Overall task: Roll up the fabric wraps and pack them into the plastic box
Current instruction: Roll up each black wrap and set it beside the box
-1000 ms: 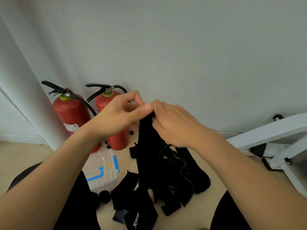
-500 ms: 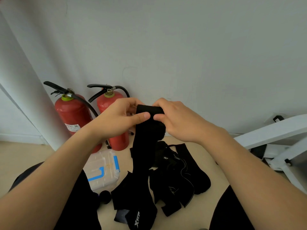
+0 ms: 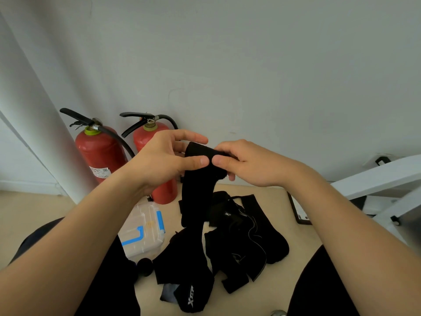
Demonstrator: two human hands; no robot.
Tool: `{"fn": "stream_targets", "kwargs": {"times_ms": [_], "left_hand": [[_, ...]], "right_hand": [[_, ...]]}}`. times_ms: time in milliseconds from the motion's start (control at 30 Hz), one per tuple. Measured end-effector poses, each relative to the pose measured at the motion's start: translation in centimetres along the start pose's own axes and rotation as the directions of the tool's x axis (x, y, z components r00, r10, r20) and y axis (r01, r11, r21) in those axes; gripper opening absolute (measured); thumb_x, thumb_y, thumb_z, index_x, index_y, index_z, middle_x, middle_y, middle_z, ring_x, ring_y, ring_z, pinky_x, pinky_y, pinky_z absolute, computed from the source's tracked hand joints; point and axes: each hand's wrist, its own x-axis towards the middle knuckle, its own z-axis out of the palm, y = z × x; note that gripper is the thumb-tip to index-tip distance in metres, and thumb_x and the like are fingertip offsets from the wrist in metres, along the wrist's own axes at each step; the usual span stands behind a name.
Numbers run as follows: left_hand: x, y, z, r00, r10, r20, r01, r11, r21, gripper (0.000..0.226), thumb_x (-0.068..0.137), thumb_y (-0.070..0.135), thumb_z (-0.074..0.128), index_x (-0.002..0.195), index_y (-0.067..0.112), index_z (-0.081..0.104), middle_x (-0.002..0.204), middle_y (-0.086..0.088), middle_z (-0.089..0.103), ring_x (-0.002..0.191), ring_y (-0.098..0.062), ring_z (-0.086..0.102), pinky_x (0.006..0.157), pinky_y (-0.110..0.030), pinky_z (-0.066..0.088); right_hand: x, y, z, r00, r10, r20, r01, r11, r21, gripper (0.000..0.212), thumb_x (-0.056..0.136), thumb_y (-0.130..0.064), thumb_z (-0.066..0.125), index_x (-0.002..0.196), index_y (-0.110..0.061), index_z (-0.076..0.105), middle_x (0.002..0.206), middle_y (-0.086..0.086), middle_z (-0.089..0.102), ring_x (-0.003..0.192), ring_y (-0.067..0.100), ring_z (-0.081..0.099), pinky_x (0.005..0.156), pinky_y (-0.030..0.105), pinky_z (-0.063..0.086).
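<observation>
My left hand (image 3: 164,163) and right hand (image 3: 248,164) both pinch the black wrap (image 3: 198,179) top; its tail hangs to the floor (image 3: 296,233).

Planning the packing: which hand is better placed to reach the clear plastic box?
Probably left: the left hand, pinching the black fabric wrap, is nearer the clear blue-latched plastic box.

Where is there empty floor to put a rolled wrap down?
Bare floor lies far left, between the pillar and the left arm. A smaller patch lies right of the wraps, before the white frame. It is crowded between the box and the wraps.
</observation>
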Motion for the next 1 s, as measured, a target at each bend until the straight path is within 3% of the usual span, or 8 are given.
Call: {"fn": "stream_targets", "kwargs": {"times_ms": [133,267,433,567,633,800,867,1000], "left_hand": [[0.1,0.0,-0.5,0.997,-0.025,0.067,0.023,0.999,0.042,0.027,0.098,0.025,0.078,0.123,0.015,0.076,0.11,-0.012,0.082,0.103,-0.03,0.081,0.098,-0.056,0.063],[0.1,0.3,-0.8,0.999,0.021,0.041,-0.023,0.999,0.046,0.021,0.105,0.031,0.069,0.121,0.021,0.076,0.106,-0.012,0.082,0.098,-0.029,0.081,0.094,-0.054,0.065],[0.2,0.1,-0.8,0.999,0.051,-0.005,-0.051,0.998,0.043,0.018,0.104,0.035,0.07,0.117,0.025,0.078,0.108,-0.006,0.083,0.104,-0.023,0.08,0.102,-0.053,0.061],[0.2,0.0,-0.8,0.999,0.044,-0.001,-0.043,0.997,0.067,0.02,0.103,0.036,0.071,0.119,0.024,0.077,0.109,-0.004,0.083,0.105,-0.021,0.08,0.105,-0.054,0.06],[0.3,-0.1,-0.9,0.998,0.056,-0.008,-0.055,0.996,0.072,0.02,0.104,0.035,0.07,0.12,0.024,0.075,0.109,-0.004,0.082,0.106,-0.02,0.08,0.104,-0.052,0.06],[0.1,0.1,-0.9,0.984,0.169,0.055,-0.174,0.98,0.099,0.023,0.1,0.015,0.076,0.12,0.012,0.066,0.11,-0.012,0.079,0.106,-0.024,0.078,0.093,-0.043,0.066],[-0.1,0.4,-0.7,0.978,0.195,0.078,-0.202,0.974,0.099,0.023,0.1,0.014,0.075,0.12,0.011,0.065,0.111,-0.012,0.078,0.106,-0.026,0.078,0.091,-0.038,0.066],[-0.2,0.5,0.2,0.986,0.156,0.054,-0.16,0.983,0.088,0.028,0.107,0.034,0.065,0.127,0.015,0.064,0.11,-0.001,0.078,0.104,-0.018,0.078,0.087,-0.03,0.064]], "right_hand": [[0.4,0.3,0.2,0.99,-0.026,-0.137,0.026,1.0,-0.002,0.02,0.11,-0.039,0.062,0.121,-0.025,0.071,0.105,-0.002,0.075,0.098,0.016,0.073,0.093,0.048,0.059],[0.3,0.5,-0.2,0.978,-0.054,-0.202,0.078,0.991,0.112,0.031,0.098,-0.026,0.081,0.129,-0.026,0.073,0.107,-0.005,0.079,0.097,0.012,0.077,0.093,0.04,0.064],[0.4,0.3,0.3,0.98,-0.062,-0.191,0.071,0.997,0.042,0.032,0.11,-0.013,0.062,0.14,-0.021,0.064,0.103,-0.005,0.075,0.08,0.008,0.078,0.073,0.018,0.058],[0.4,0.2,0.5,0.983,-0.033,-0.18,-0.004,0.98,-0.197,0.036,0.109,0.0,0.05,0.133,-0.02,0.067,0.109,0.003,0.074,0.082,0.013,0.078,0.086,0.039,0.062],[0.4,0.2,0.3,0.977,-0.027,-0.21,-0.005,0.989,-0.147,0.039,0.108,-0.002,0.047,0.135,-0.021,0.069,0.105,0.002,0.077,0.08,0.013,0.079,0.085,0.041,0.063],[0.2,0.0,-0.5,0.99,0.028,-0.141,0.011,0.963,0.269,0.03,0.112,-0.03,0.052,0.129,-0.018,0.073,0.099,0.005,0.08,0.083,0.022,0.08,0.071,0.038,0.066],[0.1,0.0,-0.6,0.994,-0.01,-0.107,0.035,0.971,0.235,0.028,0.114,-0.035,0.055,0.125,-0.016,0.073,0.099,0.002,0.08,0.084,0.02,0.079,0.068,0.03,0.062],[0.2,-0.3,-0.2,0.977,-0.044,-0.21,0.07,0.991,0.117,0.02,0.113,-0.034,0.056,0.119,-0.02,0.07,0.072,-0.017,0.071,0.065,0.003,0.068,0.06,0.012,0.046]]}}
